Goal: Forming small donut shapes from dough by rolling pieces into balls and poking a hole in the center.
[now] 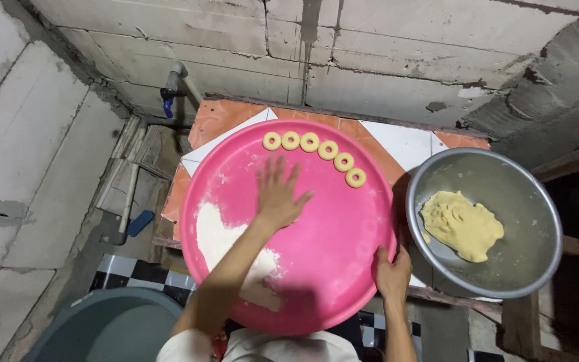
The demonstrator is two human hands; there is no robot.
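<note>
While the left hand lay flat at the centre of the pink tray, its fingers were spread apart and clamped on nothing. The row of six dough rings sat just beyond the fingertips, toward the upper rim, its long axis running left to right and dipping rightward. A flour heap lay lower left of that hand. The right hand gripped the tray's lower right rim, fingers closed over it, farther from the rings. A metal bowl holding dough stood right of the tray on the tiled table.
</note>
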